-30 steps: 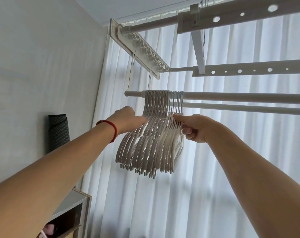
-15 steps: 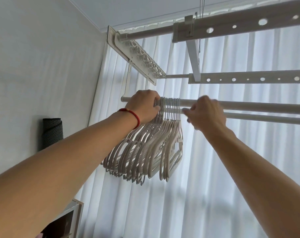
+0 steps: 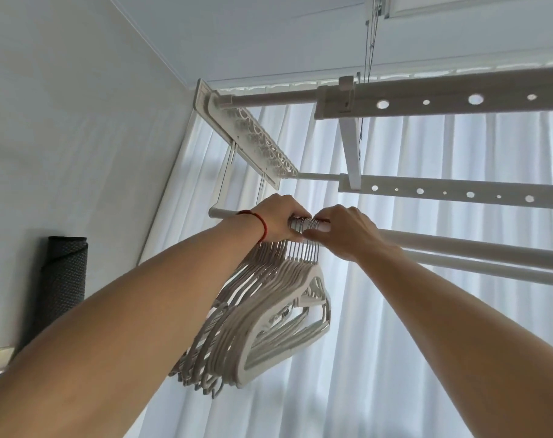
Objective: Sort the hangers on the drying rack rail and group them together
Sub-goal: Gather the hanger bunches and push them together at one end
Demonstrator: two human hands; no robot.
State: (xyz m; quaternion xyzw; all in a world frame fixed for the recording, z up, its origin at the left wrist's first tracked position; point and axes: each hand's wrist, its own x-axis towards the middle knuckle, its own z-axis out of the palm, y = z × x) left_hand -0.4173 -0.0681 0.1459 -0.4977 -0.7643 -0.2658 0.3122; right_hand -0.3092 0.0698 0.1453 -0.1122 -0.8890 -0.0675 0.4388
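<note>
The hangers (image 3: pixel 262 314) hang as one tight bundle near the left end of the lower rail (image 3: pixel 458 245) of the ceiling drying rack, their metal hooks (image 3: pixel 305 223) pressed together on the bar between the person's two hands. The pale bodies fan out below and swing toward the wall side, so the bundle is tilted, not hanging plumb.

The left hand (image 3: pixel 276 220), with a red cord at the wrist, closes its grip around the rail and the hooks at the bundle's left edge. The right hand (image 3: pixel 344 230) pinches the hooks from the right, thumb laid along them. Both grips look narrow and holding the hooks.

To finish this well, I'd say the squeeze should stay up at the hooks, not at the bodies, sliding them along the bar so none rides over its neighbour or lifts off. Letting go gently, one hand at a time, should let the swung bodies settle without knocking a hook loose.

Behind hangs a white curtain (image 3: pixel 427 343); a dark rolled mat (image 3: pixel 62 289) stands against the left wall.
</note>
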